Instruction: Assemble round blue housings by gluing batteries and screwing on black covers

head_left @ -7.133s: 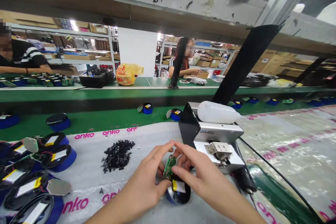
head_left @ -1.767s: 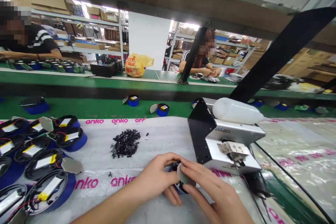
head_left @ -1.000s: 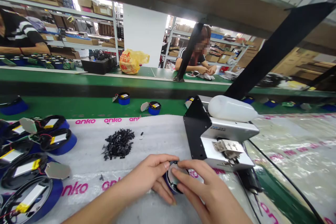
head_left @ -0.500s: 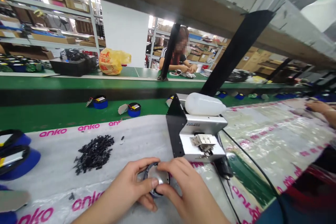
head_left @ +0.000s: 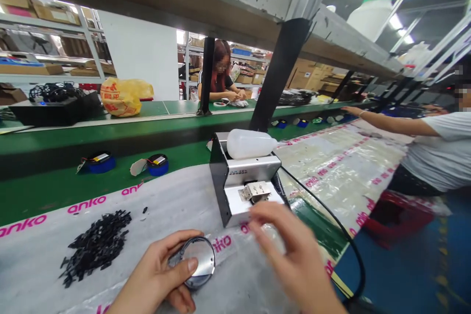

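Note:
My left hand (head_left: 165, 272) is closed round a small round housing (head_left: 199, 261) with a dark rim and a shiny metal disc in its face; the thumb presses on the disc. My right hand (head_left: 290, 255) is off the housing, slightly blurred, its thumb and fingers apart with nothing visible between them. Its fingertips overlap the front of a silver-and-black bench machine (head_left: 253, 201); whether they touch it I cannot tell. On top of the machine lies a white plastic bottle (head_left: 250, 143). To the left, a heap of small black strips (head_left: 97, 245) lies on the plastic sheet (head_left: 176, 196).
Blue round units with batteries (head_left: 158, 164) stand on the green bench (head_left: 121, 137). A black cable (head_left: 331, 221) loops down right of the machine. One co-worker (head_left: 222, 78) sits opposite; another person's arm (head_left: 397, 121) reaches in at right. A shelf beam (head_left: 206, 5) crosses overhead.
My right hand has let go of the round housing and moved right and up toward the machine. The left hand still holds the housing. The view has turned to the right.

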Motion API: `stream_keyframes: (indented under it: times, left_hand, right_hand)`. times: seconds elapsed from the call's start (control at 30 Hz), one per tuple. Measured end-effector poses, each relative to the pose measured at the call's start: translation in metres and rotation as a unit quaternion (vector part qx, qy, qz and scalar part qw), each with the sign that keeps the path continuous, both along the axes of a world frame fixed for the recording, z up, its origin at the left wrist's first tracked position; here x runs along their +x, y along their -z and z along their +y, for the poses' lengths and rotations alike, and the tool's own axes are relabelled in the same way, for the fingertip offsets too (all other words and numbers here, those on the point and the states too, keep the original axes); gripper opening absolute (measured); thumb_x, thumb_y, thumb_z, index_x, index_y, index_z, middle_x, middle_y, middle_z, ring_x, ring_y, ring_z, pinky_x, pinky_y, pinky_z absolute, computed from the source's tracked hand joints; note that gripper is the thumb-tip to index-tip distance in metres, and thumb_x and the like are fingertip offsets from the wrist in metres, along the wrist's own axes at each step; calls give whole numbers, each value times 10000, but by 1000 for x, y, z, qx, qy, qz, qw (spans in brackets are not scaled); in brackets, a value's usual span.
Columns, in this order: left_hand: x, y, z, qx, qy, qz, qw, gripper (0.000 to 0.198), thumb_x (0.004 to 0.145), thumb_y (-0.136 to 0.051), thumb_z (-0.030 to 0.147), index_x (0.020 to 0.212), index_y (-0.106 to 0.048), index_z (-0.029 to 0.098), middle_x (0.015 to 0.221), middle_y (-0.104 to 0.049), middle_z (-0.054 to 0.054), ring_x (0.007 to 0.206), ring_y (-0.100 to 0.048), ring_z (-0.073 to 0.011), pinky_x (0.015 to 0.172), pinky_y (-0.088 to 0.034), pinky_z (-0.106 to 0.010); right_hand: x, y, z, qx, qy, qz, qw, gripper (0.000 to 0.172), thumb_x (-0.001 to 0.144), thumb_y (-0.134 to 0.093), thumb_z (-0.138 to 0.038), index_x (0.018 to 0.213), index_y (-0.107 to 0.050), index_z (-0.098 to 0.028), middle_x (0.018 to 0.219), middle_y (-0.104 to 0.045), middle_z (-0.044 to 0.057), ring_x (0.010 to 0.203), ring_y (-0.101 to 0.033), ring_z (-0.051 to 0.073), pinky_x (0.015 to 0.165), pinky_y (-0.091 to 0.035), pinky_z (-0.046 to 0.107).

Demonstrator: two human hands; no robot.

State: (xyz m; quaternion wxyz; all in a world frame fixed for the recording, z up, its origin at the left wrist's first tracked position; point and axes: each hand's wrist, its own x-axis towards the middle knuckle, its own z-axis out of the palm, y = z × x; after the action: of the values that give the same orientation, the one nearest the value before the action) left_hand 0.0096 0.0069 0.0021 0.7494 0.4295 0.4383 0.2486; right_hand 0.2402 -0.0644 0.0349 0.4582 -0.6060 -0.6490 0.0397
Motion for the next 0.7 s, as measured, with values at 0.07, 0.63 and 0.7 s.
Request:
stream_keyframes:
  times: [0.07, 0.63, 0.7]
  left_hand:
    - [0, -1, 1, -1, 3, 7, 1000, 798, 499, -940, 585, 1127, -672, 171, 1277, -698, -157, 401, -699, -142, 386, -537, -196]
    - [-2, -3, 3, 11, 63, -13, 998, 514, 716, -823, 439, 1096, -578, 195, 1434, -560, -151, 454, -717, -109, 387, -510, -156]
    - [-2, 0, 4, 9, 68, -24, 997, 516, 713, -822, 439, 1092, -571, 193, 1439, -548, -155, 457, -722, -117, 379, -509, -156]
  right_hand:
    - [36, -2, 0, 21, 151, 20, 988, 254, 984, -507, -427, 1133, -605, -247, 1067, -643, 73, 966, -606, 244, 880, -464, 395]
    - [92, -4, 25, -73, 132, 326, 933, 512, 848, -420, -563, 1237, -523, -247, 795, -591, 18, 582, -585, 183, 553, -510, 337]
    - [89, -2, 33, -81, 162, 307, 934, 547, 758, -663, -490, 1234, -522, -260, 774, -595, -8, 538, -556, 167, 486, -467, 298]
